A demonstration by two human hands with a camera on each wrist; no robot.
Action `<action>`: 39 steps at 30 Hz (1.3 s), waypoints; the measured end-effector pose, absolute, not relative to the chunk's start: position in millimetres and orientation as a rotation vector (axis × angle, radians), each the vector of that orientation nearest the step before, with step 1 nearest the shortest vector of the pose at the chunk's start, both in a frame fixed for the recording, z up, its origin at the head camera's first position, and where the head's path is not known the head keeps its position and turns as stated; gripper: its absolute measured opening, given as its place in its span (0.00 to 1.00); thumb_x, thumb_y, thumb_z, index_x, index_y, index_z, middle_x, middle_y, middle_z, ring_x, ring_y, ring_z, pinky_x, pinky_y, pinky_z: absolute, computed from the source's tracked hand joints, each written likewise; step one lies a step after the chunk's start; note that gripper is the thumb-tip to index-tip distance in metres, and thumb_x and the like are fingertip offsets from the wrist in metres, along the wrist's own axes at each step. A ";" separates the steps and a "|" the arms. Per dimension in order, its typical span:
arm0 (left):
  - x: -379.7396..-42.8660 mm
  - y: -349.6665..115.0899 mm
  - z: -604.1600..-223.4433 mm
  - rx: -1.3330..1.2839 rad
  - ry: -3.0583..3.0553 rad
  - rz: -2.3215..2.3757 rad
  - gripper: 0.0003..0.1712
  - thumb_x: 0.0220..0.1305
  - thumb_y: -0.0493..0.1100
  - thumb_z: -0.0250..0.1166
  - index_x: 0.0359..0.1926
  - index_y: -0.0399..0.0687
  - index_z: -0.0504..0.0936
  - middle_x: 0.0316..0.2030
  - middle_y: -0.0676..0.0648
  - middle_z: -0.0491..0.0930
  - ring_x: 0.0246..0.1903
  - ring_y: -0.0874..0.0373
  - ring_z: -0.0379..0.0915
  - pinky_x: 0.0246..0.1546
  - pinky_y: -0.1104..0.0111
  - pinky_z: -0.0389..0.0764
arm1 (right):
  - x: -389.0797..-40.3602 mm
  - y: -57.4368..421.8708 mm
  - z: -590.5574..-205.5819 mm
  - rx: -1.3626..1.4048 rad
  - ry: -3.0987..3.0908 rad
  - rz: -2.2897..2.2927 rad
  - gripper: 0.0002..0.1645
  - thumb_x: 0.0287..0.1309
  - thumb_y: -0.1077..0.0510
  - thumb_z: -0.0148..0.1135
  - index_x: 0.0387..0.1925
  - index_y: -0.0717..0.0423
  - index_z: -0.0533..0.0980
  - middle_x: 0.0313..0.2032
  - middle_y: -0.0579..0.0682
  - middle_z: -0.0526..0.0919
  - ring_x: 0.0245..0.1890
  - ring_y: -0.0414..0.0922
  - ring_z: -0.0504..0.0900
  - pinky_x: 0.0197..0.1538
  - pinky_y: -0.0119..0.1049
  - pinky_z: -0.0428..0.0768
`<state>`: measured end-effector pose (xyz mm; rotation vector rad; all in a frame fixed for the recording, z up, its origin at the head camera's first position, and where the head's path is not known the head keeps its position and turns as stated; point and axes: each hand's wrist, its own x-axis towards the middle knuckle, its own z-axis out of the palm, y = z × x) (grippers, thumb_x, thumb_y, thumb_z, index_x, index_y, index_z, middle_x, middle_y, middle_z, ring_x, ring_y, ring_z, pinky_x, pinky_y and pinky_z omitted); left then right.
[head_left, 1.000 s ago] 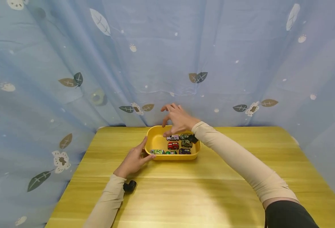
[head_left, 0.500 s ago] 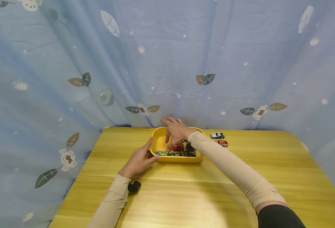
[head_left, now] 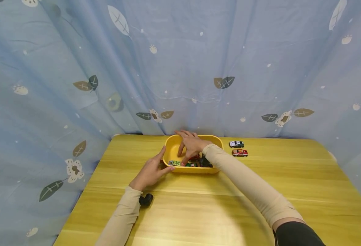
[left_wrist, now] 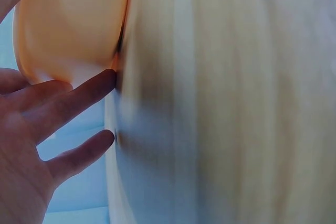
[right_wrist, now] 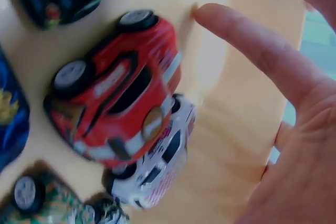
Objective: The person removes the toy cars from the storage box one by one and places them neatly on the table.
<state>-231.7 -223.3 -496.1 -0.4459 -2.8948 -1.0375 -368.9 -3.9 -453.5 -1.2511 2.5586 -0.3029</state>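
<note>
A curtained-off tabletop spot, its wider room unclear: a blue leaf-printed curtain hangs behind and beside the wood-grain table.

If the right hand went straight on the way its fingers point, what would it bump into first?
The right hand would probably meet the floor of the yellow tray first, though depth is hard to judge. The lime-green toy car lies close by the thumb.

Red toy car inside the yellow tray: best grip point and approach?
From above, I'd pinch the red car across its flanks, mid-length: narrower than end to end, and walls of the yellow tray may hinder low approaches. In the right wrist view, bare floor borders the flank with visible wheels; the other looks tighter, with the white car close by.
</note>
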 end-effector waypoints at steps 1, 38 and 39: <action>-231.6 -223.3 -495.9 -0.448 -2.899 -1.038 0.60 0.71 0.63 0.69 0.86 0.42 0.45 0.68 0.35 0.79 0.57 0.49 0.85 0.59 0.52 0.84 | -368.2 -4.3 -453.6 -1.244 2.556 -0.307 0.25 0.44 0.31 0.85 0.44 0.33 0.92 0.87 0.54 0.41 0.86 0.61 0.38 0.80 0.71 0.47; -230.9 -222.2 -493.9 -0.465 -2.895 -1.051 0.60 0.71 0.61 0.70 0.86 0.42 0.44 0.73 0.34 0.73 0.61 0.46 0.84 0.64 0.51 0.81 | -364.2 -8.8 -453.0 -1.202 2.536 -0.325 0.11 0.58 0.44 0.81 0.43 0.37 0.92 0.87 0.53 0.38 0.85 0.62 0.35 0.78 0.76 0.36; -231.2 -222.2 -494.1 -0.460 -2.893 -1.045 0.60 0.71 0.61 0.69 0.86 0.42 0.44 0.73 0.34 0.73 0.61 0.46 0.84 0.65 0.50 0.81 | -365.9 -8.7 -452.4 -1.202 2.528 -0.339 0.11 0.60 0.45 0.80 0.44 0.37 0.91 0.87 0.53 0.38 0.86 0.61 0.35 0.78 0.75 0.36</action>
